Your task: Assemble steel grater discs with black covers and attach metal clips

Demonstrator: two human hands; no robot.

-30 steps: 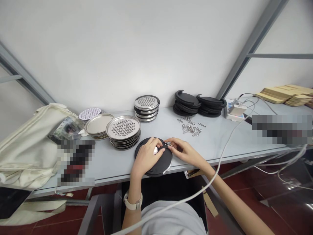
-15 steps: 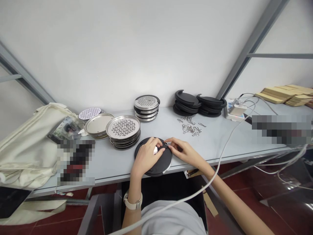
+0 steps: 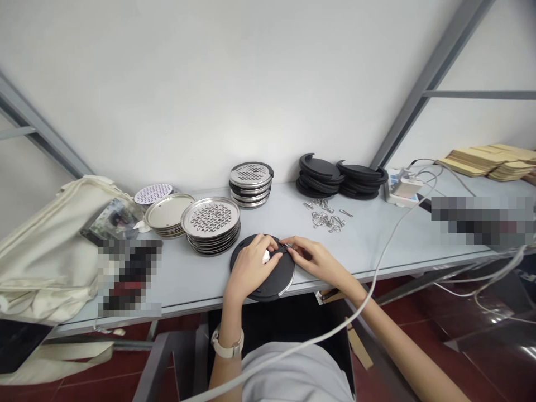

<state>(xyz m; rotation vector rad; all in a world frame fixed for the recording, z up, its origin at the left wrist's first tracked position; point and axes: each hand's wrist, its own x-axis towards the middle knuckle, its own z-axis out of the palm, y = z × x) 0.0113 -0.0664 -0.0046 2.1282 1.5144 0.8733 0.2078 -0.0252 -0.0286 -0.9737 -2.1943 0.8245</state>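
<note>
A black round disc (image 3: 276, 279) with a silver strip along its near right rim lies at the table's front edge. My left hand (image 3: 253, 265) rests on top of it, fingers bent and pressing it down; a small white patch shows by the fingers. At the disc's upper right edge, my right hand (image 3: 312, 258) pinches a small metal clip (image 3: 286, 245) between thumb and forefinger, mostly covered by the fingertips. Behind the right hand lies a loose pile of similar metal clips (image 3: 322, 219).
Stacked perforated metal grater discs (image 3: 213, 218) and plain metal plates (image 3: 170, 213) stand left. Further back are assembled discs (image 3: 251, 178) and black covers (image 3: 320, 170). A white cable (image 3: 383, 257) crosses before my right forearm. Cream cloth (image 3: 54, 234) lies far left.
Both hands stay at the disc. The right fingertips have shifted very slightly, and less of the metal clip shows now.
</note>
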